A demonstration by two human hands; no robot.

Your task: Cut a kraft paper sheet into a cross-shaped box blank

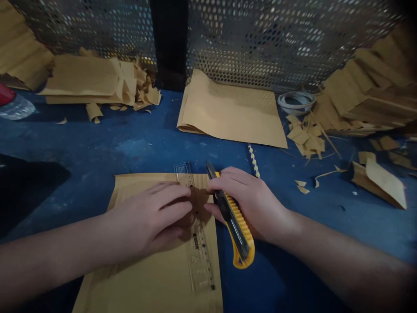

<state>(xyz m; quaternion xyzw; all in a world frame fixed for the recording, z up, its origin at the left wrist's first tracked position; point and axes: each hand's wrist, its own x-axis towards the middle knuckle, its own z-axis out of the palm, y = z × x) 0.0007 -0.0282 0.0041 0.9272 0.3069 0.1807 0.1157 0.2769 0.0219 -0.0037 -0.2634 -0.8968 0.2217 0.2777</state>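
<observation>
A clear plastic ruler lies lengthwise on a sheet of brown kraft paper, close to the paper's right edge. My left hand is on the ruler with bent fingers, holding it against the paper and covering part of its middle. In my right hand is a yellow and black box cutter, gripped between thumb and fingers. Its front end points away from me, over the paper's far right corner. I cannot tell whether the blade touches the paper.
Folded brown paper lies farther back. Paper stacks and scraps stand left; pleated paper, cut scraps and a tape roll are right. A patterned stick lies beyond my right hand. Perforated metal closes off the back.
</observation>
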